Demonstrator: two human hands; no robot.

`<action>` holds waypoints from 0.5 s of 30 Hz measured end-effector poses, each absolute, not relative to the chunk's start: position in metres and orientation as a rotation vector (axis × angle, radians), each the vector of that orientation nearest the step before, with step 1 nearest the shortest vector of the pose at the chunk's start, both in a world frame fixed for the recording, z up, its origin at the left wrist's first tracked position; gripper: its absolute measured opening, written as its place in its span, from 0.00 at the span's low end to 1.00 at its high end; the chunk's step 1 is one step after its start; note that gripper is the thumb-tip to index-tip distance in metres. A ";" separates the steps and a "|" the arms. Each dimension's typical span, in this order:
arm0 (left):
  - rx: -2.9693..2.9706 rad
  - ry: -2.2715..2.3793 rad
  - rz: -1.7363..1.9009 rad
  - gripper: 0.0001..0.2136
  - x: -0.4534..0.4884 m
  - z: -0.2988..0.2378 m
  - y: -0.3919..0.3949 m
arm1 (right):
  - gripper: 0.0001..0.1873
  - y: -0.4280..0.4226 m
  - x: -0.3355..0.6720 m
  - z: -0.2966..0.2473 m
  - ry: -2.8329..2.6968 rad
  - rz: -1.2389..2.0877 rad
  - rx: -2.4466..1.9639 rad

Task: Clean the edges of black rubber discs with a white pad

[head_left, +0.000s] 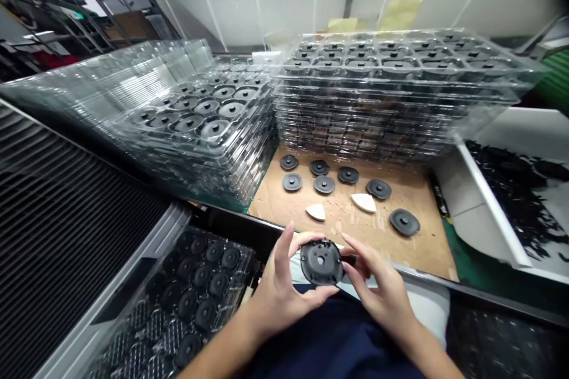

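A round black plastic disc (320,262) is held low in the middle of the view, over my lap. My left hand (278,293) grips its left and lower edge with fingers and thumb. My right hand (377,287) pinches its right edge. Beyond the hands, several similar black discs (324,184) lie loose on a brown cardboard sheet (400,249). Two white wedge-shaped pieces (363,202) lie among them.
Stacks of clear plastic trays (391,106) filled with black discs stand at the back and at the left (208,124). Another tray of discs (195,296) sits low at the left. A white bin (493,213) with black scraps is at the right.
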State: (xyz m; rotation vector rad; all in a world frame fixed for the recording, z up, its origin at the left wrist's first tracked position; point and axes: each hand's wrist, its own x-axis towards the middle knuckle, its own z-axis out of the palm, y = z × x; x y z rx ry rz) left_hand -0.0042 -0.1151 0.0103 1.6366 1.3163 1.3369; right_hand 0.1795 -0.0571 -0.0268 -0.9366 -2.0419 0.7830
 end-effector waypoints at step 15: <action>0.669 1.838 1.013 0.13 -0.064 -0.066 -0.195 | 0.16 -0.069 0.153 -0.031 -2.448 0.921 -0.551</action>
